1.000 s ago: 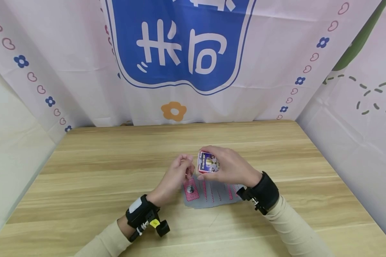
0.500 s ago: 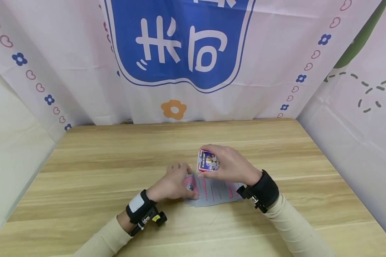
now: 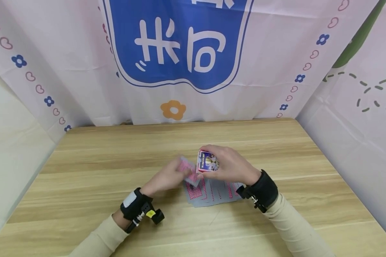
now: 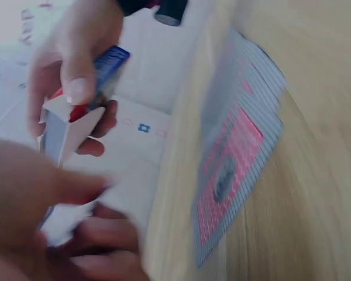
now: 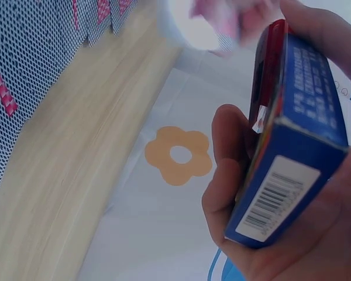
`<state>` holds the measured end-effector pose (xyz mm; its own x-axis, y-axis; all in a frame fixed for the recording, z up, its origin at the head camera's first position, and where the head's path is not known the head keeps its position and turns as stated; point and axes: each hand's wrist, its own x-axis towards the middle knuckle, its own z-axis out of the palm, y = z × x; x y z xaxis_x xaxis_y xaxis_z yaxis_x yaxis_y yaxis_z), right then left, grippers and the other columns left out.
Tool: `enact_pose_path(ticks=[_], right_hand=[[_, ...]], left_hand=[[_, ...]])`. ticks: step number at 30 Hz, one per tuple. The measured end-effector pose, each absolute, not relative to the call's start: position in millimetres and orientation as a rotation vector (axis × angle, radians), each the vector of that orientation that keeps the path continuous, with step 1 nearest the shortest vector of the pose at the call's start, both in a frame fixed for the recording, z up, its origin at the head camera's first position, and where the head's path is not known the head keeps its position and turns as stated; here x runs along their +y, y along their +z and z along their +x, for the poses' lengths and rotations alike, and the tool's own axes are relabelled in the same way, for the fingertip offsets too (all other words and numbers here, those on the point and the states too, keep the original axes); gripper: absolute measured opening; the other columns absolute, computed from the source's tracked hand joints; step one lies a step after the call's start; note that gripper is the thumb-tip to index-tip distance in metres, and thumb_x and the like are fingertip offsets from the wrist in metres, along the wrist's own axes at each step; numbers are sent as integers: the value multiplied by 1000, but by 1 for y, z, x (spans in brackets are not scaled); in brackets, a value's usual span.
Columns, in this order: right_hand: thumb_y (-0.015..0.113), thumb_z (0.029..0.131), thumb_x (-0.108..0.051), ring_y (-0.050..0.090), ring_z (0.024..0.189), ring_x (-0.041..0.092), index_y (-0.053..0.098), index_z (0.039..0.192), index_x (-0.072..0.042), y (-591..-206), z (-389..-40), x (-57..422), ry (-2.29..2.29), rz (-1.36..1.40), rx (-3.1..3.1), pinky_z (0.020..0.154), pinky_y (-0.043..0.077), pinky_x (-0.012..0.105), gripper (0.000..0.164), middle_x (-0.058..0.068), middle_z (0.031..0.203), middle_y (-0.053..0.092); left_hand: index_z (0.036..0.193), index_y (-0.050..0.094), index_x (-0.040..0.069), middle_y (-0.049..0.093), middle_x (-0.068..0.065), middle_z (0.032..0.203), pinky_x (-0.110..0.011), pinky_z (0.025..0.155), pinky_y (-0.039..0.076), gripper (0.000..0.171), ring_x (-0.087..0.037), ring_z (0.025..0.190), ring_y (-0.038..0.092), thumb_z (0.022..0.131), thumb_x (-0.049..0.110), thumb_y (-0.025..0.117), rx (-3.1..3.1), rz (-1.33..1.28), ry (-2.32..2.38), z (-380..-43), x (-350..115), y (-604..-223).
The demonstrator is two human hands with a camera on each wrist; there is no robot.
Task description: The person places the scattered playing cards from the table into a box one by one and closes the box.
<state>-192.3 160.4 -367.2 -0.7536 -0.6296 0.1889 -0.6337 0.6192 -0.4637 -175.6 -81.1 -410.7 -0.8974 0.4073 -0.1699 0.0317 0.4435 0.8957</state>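
My left hand (image 3: 167, 177) pinches a pink-patterned playing card (image 3: 187, 166), tilted up off the table beside the card box. My right hand (image 3: 233, 167) grips the small blue and red card box (image 3: 208, 161) between thumb and fingers. A barcode shows on the box's end in the right wrist view, and its flap stands open toward my left hand in the left wrist view. Below both hands, a spread of overlapping playing cards (image 3: 218, 194) lies back side up, with grey borders and pink patterns. Blur covers my left fingers in the left wrist view.
The wooden table (image 3: 109, 160) extends around the cards on every side. A white printed cloth (image 3: 83, 89) with a blue emblem hangs along its back edge, and pale cloth walls flank both sides.
My left hand first hovers beside the box, then reaches down to the left end of the spread and comes up with a card. My right hand stays put with the box.
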Motion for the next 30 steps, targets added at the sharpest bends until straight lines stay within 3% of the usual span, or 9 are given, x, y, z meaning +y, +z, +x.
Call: enact_pose_path(ticks=[3,6,12,17,22,30], right_hand=[[91,80,-46,63,90,8,59,143,-10,-367,-193,160,814,1099,-2820,80,55,25,80,2,116,73],[92,79,-46,63,91,9,59,143,-10,-367,-193,160,817,1098,-2819,81,55,26,80,3,119,73],[91,80,-45,63,91,10,59,144,-8,-365,-192,160,805,1070,-2832,82,55,28,81,3,117,72],[92,79,-44,62,90,11,59,143,-7,-365,-192,161,801,1060,-2830,81,55,28,80,3,116,72],[92,79,-44,62,90,10,59,144,-9,-366,-192,160,793,1060,-2820,79,54,26,81,2,116,72],[91,80,-47,60,87,7,59,143,-7,-367,-191,162,772,1070,-2814,75,52,23,81,2,115,72]], left_hand=[[135,46,5,60,-10,119,-29,82,48,30,-18,99,58,111,22,49,2276,191,1684,-179,-80,-406],[138,37,6,54,-7,113,-26,78,47,33,-16,92,54,113,24,46,2231,18,1850,-179,-77,-400],[138,38,7,56,-4,102,-26,72,43,31,-17,83,50,113,24,45,2252,-110,2015,-175,-73,-390],[135,38,5,57,-8,105,-24,70,45,29,-17,81,52,112,21,47,2318,-51,2058,-172,-69,-390],[134,37,4,56,-11,115,-26,78,50,32,-20,93,57,111,21,52,2436,77,2004,-167,-65,-393],[129,42,9,55,-7,98,-25,69,47,30,-19,82,55,107,20,60,2551,189,1877,-159,-63,-388]])
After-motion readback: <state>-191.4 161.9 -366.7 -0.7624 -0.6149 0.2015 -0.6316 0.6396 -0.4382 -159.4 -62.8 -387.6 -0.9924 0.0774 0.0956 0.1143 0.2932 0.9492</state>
